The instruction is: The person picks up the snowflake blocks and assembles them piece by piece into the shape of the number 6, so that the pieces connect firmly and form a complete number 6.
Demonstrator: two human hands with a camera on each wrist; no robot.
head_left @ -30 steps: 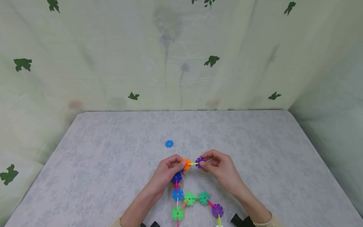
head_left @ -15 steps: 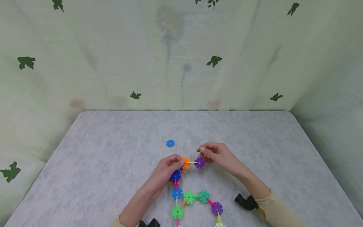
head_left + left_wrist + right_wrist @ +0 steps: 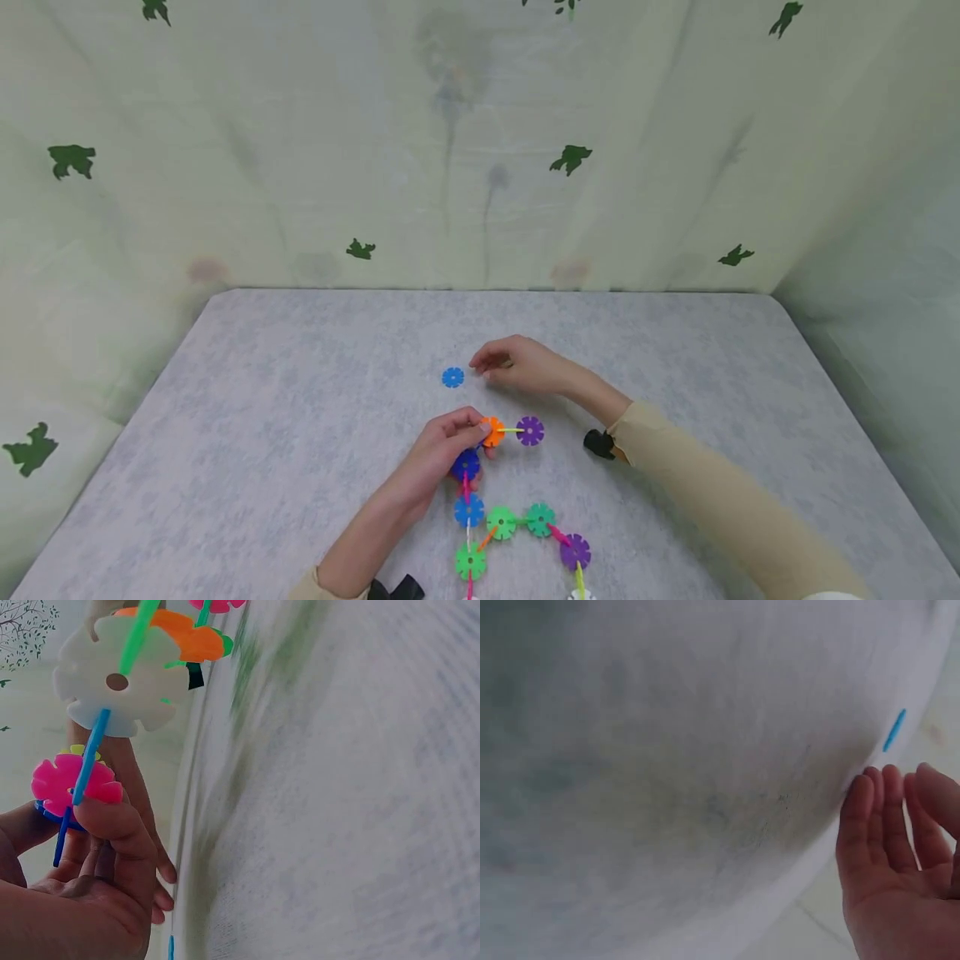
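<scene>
In the head view my left hand (image 3: pixel 444 446) pinches an orange notched disc (image 3: pixel 492 432) of a linked chain of plastic snowflake discs. A purple disc (image 3: pixel 530 431) joins it on the right by a yellow-edged piece. Below the hand run a dark blue disc (image 3: pixel 466 464), a lighter blue one (image 3: pixel 469 509) and a green one (image 3: pixel 471 562). The left wrist view shows fingers around a pink disc (image 3: pixel 67 784) and a white disc (image 3: pixel 112 675). My right hand (image 3: pixel 517 364), holding nothing, reaches just right of a loose blue disc (image 3: pixel 453 377); its fingers are loosely bent.
From the green disc the chain branches right through another green disc (image 3: pixel 502 522) and a teal disc (image 3: pixel 540 519) to a second purple disc (image 3: pixel 575 552). The grey table (image 3: pixel 300 375) ends at a pale patterned curtain (image 3: pixel 480 208) behind and at both sides.
My right hand lets go of the purple disc at the chain's end and moves up and left to beside the loose blue disc. The left hand stays in place on the chain.
</scene>
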